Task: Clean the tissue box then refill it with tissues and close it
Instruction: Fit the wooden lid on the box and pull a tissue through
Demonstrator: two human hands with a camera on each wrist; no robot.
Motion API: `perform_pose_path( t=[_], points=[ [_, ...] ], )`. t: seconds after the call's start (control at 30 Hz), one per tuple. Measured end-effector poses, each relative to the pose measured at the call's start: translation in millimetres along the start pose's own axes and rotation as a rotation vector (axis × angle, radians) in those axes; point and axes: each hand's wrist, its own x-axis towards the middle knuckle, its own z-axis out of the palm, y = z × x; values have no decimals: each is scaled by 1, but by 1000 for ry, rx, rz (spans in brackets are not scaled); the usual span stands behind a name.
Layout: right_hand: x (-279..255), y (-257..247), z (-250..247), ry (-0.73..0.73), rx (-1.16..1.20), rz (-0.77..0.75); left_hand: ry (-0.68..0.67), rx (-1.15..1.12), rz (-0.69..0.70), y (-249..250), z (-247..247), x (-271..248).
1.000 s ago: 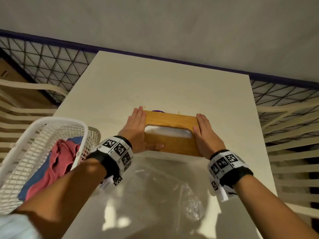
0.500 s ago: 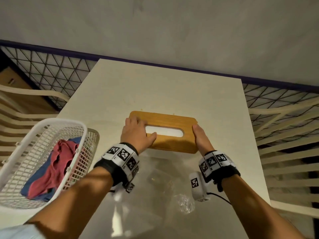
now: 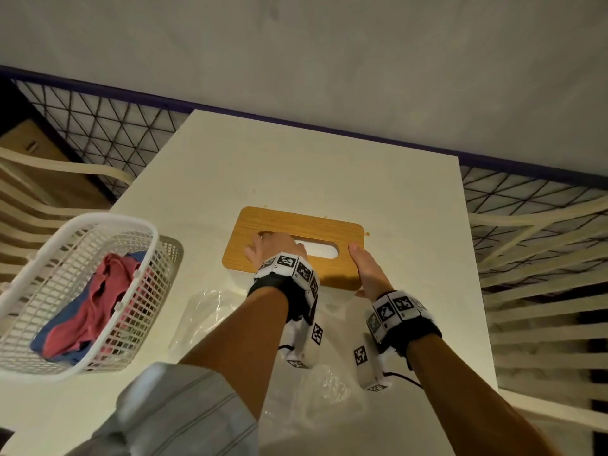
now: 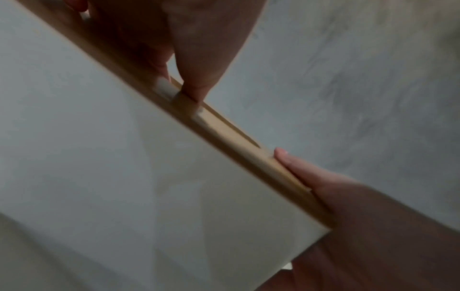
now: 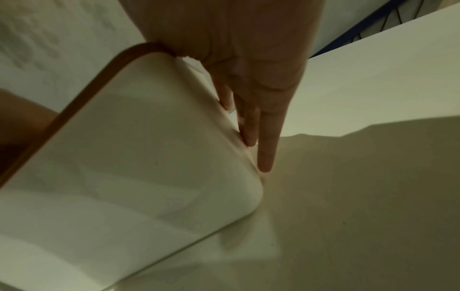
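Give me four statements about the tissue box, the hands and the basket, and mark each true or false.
1. The wooden lid sits on top of the white tissue box. True.
2. The right hand rests on the basket's rim. False: it holds the box's right end, thumb on the lid.
3. The white basket holds red and blue cloth. True.
4. The left hand is off the box. False: it lies on the lid at the slot's left end.

Tan wooden lid [image 3: 296,225], seemingly white box [image 5: 139,157], white basket [image 3: 82,225].
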Motion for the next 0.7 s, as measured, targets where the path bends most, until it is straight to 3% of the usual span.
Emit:
perform_pose_path(
  t=[0.2, 0.7],
  points=[
    [-2, 0, 1, 13, 11, -70, -17, 28, -31, 0, -3, 2],
    [10, 9, 2, 4, -13, -77, -84, 13, 42, -5, -17, -1]
  ],
)
